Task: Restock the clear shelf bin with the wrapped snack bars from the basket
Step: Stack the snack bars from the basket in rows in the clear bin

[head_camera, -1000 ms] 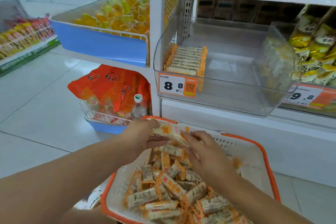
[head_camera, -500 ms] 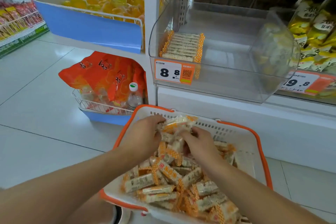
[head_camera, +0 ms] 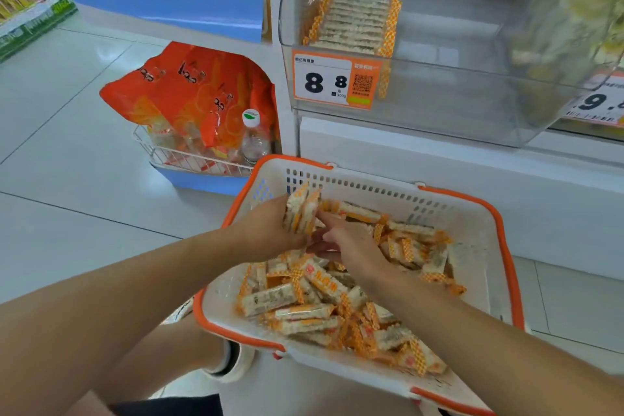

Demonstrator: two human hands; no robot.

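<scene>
Bars (head_camera: 324,284), pale, orange-checkered wrapper ends

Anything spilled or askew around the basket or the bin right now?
Nothing spilled. One water bottle sits oddly among orange snack bags in the wire rack. Bars in the clear bin lie in a neat row.

Pale glossy tiled floor (head_camera: 84,179), orange-rimmed white shopping basket (head_camera: 472,246) resting on it below the white shelf (head_camera: 422,152), clear shelf bin (head_camera: 472,105) on that shelf, blue-based wire rack (head_camera: 189,172) standing on the floor alongside
</scene>
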